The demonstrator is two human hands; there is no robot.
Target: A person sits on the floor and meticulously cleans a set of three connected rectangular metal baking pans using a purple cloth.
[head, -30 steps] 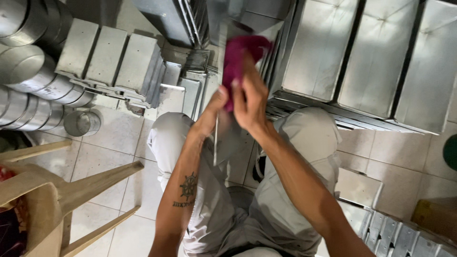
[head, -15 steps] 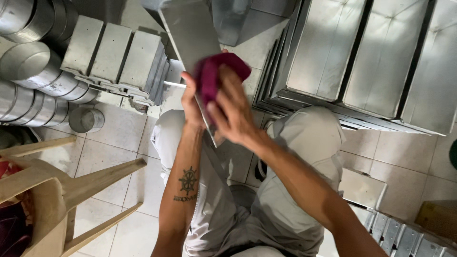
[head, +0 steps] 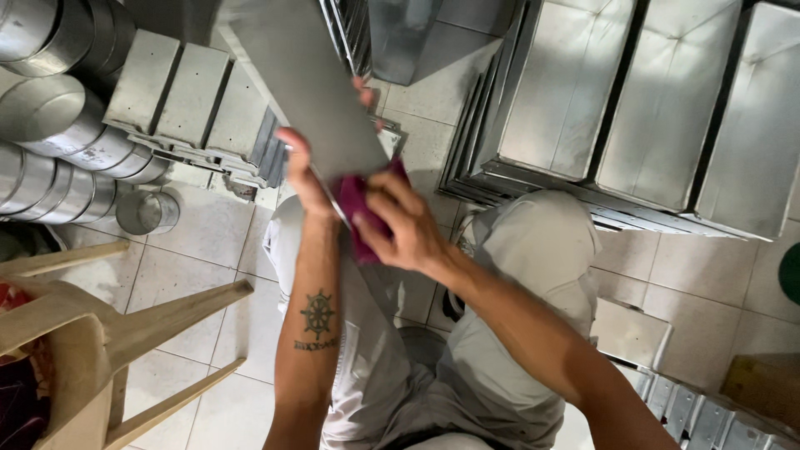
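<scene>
- The big rack of rectangular metal pans (head: 667, 108) fills the far right of the floor, with more flat trays leaning on edge against its left side; whether these are already wiped I cannot tell, though their surfaces look evenly dull and clean.
- A set of joined loaf tins (head: 179, 87) sits at far left, and beside it, further left, lie stacked round tins (head: 50, 92); one small round tin (head: 147, 212) stands alone on the tiled floor (head: 208, 250) near them.
- A pale plastic chair (head: 92, 333) lies tipped at near left, and a smaller batch of tins (head: 692, 408) shows at near right.
- The metal tray (head: 300, 92) in hand is held up over the person's knees, at the centre, tilted with its far end high and to the left.
- The left hand (head: 304, 171) is closed on the tray's left edge, with fingertips showing round its far side.
- The right hand (head: 408, 229) is closed on a magenta cloth (head: 358, 212), pressing it against the tray's near lower edge.
- By my judgement the wiping of this tray is under way: the cloth sits at the near end, so the upper stretch may be done already or still to do, and many tins all round are left to handle.
</scene>
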